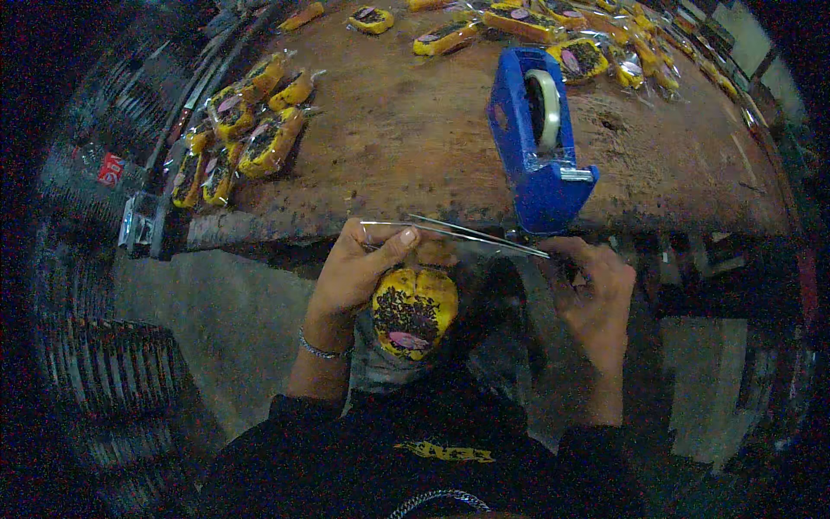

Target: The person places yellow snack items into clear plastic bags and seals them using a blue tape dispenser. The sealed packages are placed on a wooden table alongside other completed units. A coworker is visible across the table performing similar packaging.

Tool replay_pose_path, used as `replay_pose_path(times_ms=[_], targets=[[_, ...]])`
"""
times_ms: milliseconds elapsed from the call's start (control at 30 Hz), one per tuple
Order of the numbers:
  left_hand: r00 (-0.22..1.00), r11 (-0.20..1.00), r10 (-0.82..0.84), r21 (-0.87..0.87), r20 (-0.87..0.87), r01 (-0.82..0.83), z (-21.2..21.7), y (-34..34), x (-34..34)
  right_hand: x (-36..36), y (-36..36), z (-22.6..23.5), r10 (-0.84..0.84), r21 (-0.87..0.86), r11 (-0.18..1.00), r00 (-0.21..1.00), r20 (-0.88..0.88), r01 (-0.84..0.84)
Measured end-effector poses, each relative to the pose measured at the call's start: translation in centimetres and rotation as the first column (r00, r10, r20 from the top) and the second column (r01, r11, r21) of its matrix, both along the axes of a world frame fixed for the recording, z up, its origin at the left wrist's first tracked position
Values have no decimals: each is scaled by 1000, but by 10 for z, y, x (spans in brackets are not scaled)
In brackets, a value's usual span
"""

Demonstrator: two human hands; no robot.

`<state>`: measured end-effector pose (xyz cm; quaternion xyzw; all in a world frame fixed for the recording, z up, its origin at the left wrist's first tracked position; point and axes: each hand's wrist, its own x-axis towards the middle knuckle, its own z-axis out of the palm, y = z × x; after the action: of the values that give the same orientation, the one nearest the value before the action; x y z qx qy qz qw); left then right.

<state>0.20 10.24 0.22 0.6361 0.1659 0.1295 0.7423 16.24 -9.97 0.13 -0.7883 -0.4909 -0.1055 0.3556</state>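
Below the table's front edge, my left hand [367, 259] is closed, its thumb pressed on the top end of a wrapped yellow bread [415, 313]. The oval bread has dark sprinkles and a pink patch, and hangs in front of my chest. A thin, shiny clear strip [480, 235], perhaps tape or a wrapper's edge, stretches from my left fingers to my right hand [595, 281]. My right fingers pinch its end. Just beyond, a blue tape dispenser [553, 195] holds a roll of pale tape [545, 108].
Several wrapped breads [272, 143] are grouped at the left of the wooden table [398, 130]. More wrapped breads [519, 22] lie along its far side, towards the right. A metal fitting [141, 223] is at the table's near left corner. Dark stacked slatted shapes [108, 372] stand left.
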Motion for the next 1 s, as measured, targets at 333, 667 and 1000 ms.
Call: replay_pose_path(times_ms=[333, 667, 1000], targets=[[992, 990, -122, -62, 26, 123, -23, -5, 19, 8, -7, 13, -16, 153, 988, 992, 122, -2], [969, 969, 246, 39, -21, -245, 1, 2, -6, 0, 14, 28, 331, -157, 935, 941, 74, -317], [740, 780, 519, 117, 427, -615, 33, 106, 5, -12, 79, 111, 285, 81, 954, 957, 47, -288]])
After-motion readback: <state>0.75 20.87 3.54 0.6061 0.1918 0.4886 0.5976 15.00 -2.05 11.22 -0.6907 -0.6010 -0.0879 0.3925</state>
